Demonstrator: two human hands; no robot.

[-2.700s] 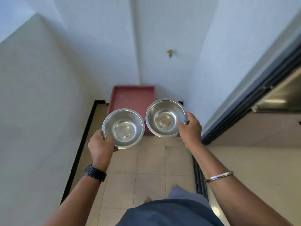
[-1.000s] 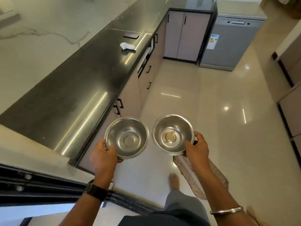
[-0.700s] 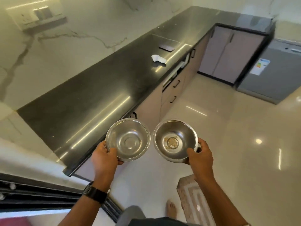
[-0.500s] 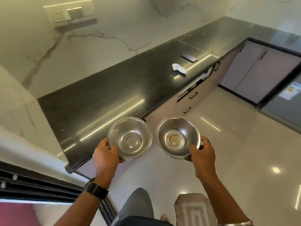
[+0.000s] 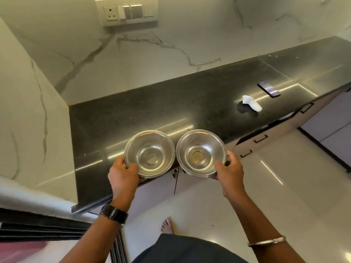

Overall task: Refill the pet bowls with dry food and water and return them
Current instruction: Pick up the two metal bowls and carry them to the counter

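I hold two round steel bowls side by side, above the front edge of a black countertop [image 5: 144,112]. My left hand [image 5: 123,176] grips the near rim of the left bowl [image 5: 150,153], which looks bare inside. My right hand [image 5: 230,172] grips the near right rim of the right bowl [image 5: 200,152]; a little brownish residue lies at its bottom. The two rims almost touch. No food or water container is in view.
A white crumpled cloth [image 5: 251,103] and a dark phone [image 5: 268,89] lie on the counter to the right. A socket and switch panel [image 5: 130,13] sits on the marble wall. Drawers [image 5: 260,138] run under the counter. A sliding-door track [image 5: 38,226] is at lower left.
I have turned from the balcony into the kitchen and toward the counter. Both bowls stay in my hands and now hover over the counter's front edge.
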